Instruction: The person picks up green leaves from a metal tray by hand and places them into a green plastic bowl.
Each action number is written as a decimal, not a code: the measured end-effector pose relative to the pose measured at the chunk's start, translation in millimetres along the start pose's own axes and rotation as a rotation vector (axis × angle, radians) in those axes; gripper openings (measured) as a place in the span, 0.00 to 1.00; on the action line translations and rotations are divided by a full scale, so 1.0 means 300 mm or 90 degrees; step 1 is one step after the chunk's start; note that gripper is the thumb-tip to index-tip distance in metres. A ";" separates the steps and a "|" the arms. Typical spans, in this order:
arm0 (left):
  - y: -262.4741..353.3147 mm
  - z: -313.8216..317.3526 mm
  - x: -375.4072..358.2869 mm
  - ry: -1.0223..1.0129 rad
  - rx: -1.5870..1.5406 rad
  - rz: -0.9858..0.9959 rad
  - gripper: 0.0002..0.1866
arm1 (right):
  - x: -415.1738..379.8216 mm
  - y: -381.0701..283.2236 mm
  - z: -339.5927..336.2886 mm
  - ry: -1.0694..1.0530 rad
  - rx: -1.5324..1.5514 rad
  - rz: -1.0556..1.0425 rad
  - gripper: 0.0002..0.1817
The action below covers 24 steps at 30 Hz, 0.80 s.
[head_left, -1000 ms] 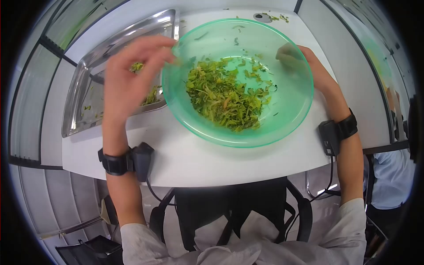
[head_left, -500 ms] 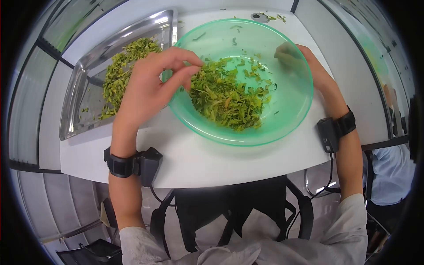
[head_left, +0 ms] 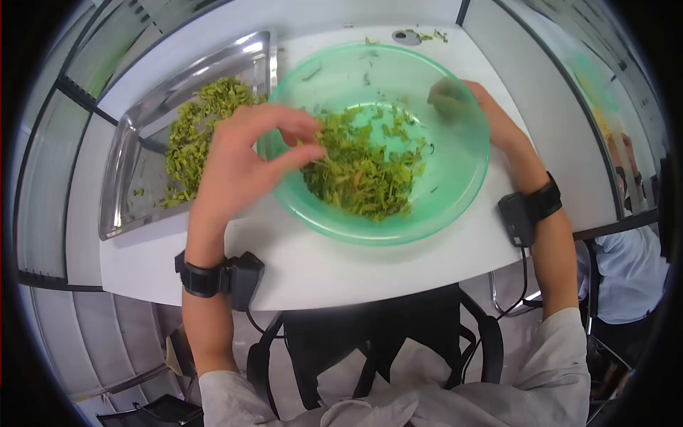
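Note:
A translucent green bowl [head_left: 455, 192] holds a heap of chopped green leaves [head_left: 366, 171], mostly in its left half. Over the bowl's left rim reaches my left hand [head_left: 260, 156], thumb and fingers parted at the edge of the leaves, with nothing clearly held. My right hand [head_left: 469, 107] is at the bowl's upper right, its curled fingers seen through the wall; whether they grip the rim is unclear. To the left, a metal tray [head_left: 122, 188] bears more leaves [head_left: 188, 139].
White partitions stand on both sides of the white table [head_left: 284, 277]. A round grommet [head_left: 407, 37] with leaf scraps around it is at the back. Below the table is a black chair [head_left: 370, 313]. At the right, another person's light blue clothing [head_left: 629, 274] shows.
My left hand's thumb and fingers have parted from a near pinch. The view has shifted slightly, so the bowl and right hand appear a little lower and farther left.

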<state>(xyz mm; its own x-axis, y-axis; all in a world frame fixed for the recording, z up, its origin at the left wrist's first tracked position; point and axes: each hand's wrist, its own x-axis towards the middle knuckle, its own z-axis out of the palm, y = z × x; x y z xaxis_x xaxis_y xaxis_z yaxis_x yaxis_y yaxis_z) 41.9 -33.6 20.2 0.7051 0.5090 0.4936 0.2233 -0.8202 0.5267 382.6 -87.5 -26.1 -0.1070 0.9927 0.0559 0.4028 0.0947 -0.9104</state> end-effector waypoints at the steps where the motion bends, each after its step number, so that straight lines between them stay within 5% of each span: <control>1: 0.000 -0.004 0.000 0.017 -0.017 -0.009 0.12 | 0.003 -0.005 -0.001 0.004 -0.002 -0.006 0.15; 8: 0.011 0.006 -0.003 0.020 -0.071 -0.110 0.13 | -0.003 -0.036 0.009 0.001 -0.003 0.027 0.16; 24: 0.012 -0.003 -0.001 0.031 -0.001 -0.011 0.09 | 0.000 -0.039 0.011 0.010 0.000 0.023 0.15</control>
<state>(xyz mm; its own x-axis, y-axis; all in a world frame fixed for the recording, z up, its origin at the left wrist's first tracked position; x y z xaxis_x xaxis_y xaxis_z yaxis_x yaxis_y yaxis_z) 41.9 -36.7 22.6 0.6675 0.5353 0.5177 0.2339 -0.8107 0.5367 374.9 -88.7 -16.9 -0.0783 0.9965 0.0288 0.4064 0.0582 -0.9119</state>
